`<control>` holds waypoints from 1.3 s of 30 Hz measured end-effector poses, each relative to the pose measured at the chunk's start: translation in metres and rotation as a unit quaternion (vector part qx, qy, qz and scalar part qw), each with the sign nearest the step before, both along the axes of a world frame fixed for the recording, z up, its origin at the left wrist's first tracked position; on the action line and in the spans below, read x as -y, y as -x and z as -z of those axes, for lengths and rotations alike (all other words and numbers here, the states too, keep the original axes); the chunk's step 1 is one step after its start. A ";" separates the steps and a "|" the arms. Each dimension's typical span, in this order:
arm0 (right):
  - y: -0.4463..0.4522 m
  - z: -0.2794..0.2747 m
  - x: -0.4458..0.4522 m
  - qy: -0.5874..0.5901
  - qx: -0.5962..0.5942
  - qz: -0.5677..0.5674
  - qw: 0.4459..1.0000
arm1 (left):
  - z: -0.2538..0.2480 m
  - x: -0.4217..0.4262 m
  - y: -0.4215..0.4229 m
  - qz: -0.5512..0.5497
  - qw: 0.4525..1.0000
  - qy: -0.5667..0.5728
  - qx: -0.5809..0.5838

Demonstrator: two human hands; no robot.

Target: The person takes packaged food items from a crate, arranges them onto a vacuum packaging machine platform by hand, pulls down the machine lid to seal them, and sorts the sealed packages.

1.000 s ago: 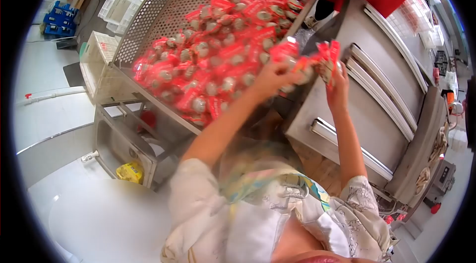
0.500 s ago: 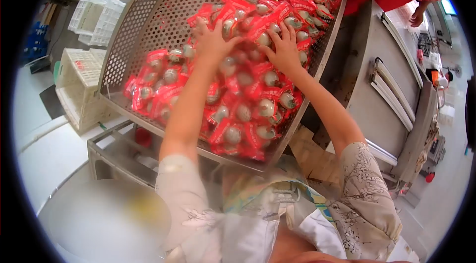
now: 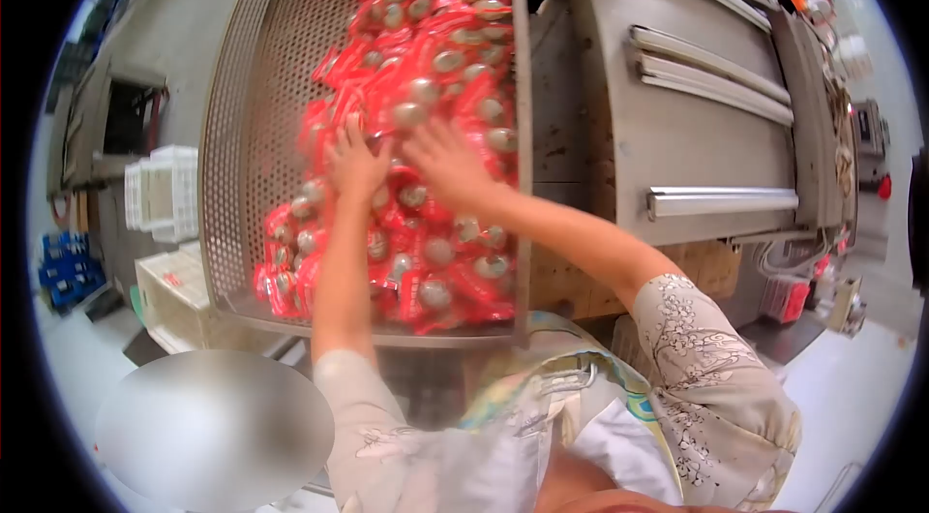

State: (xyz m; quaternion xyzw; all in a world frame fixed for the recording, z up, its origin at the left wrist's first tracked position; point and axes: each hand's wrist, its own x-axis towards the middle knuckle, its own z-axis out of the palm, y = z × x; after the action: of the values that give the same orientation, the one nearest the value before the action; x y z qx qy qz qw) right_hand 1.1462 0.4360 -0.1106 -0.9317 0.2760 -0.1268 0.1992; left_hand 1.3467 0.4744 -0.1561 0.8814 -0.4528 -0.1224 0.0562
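Observation:
Red plastic packets (image 3: 426,271) with round greyish-green items inside lie heaped in a perforated metal tray (image 3: 227,165). My left hand (image 3: 356,163) rests on the heap near its middle, fingers spread. Just to its right, my right hand (image 3: 448,165) lies over the packets, slightly blurred, with its fingers apart. Neither hand has a packet lifted in its grasp. Packets around the hands partly hide beneath the fingers.
Right of the tray stands a metal machine (image 3: 697,140) with silver bars on top. White crates (image 3: 163,194) and a cream crate (image 3: 174,290) are at the left, with blue crates (image 3: 70,269) beyond. A blurred pale oval covers the lower left.
A second ago both hands held packets above the tray's right edge; now they are down on the heap. The view has turned, and the other person's arm is out of sight.

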 end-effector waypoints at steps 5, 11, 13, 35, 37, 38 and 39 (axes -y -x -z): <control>0.148 -0.055 -0.076 -0.060 0.165 0.049 0.983 | -0.003 -0.011 0.017 0.102 0.985 0.093 0.103; 0.373 -0.041 -0.200 -0.106 0.194 0.223 0.949 | -0.034 -0.016 0.116 0.180 0.922 0.292 0.177; 0.443 -0.030 -0.246 -0.160 0.175 0.318 0.918 | -0.065 -0.028 0.205 0.163 0.954 0.242 0.072; 0.802 -0.047 -0.533 0.103 0.333 0.835 0.426 | -0.084 -0.196 0.906 0.770 0.513 0.032 -0.378; 0.873 -0.043 -0.570 0.117 0.331 0.859 0.373 | -0.103 -0.230 0.966 0.781 0.482 0.029 -0.396; 0.915 -0.037 -0.589 0.125 0.325 0.866 0.359 | -0.110 -0.255 1.000 0.785 0.471 0.030 -0.402; 0.951 -0.034 -0.602 0.133 0.316 0.873 0.348 | -0.118 -0.275 1.030 0.793 0.461 0.017 -0.397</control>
State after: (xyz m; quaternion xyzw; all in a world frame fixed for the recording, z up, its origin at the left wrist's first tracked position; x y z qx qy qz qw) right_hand 0.1950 1.0384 -0.0770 -0.0695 0.8294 -0.5488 -0.0777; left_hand 0.3168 0.7497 -0.0384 -0.0020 -0.8878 -0.4434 0.1235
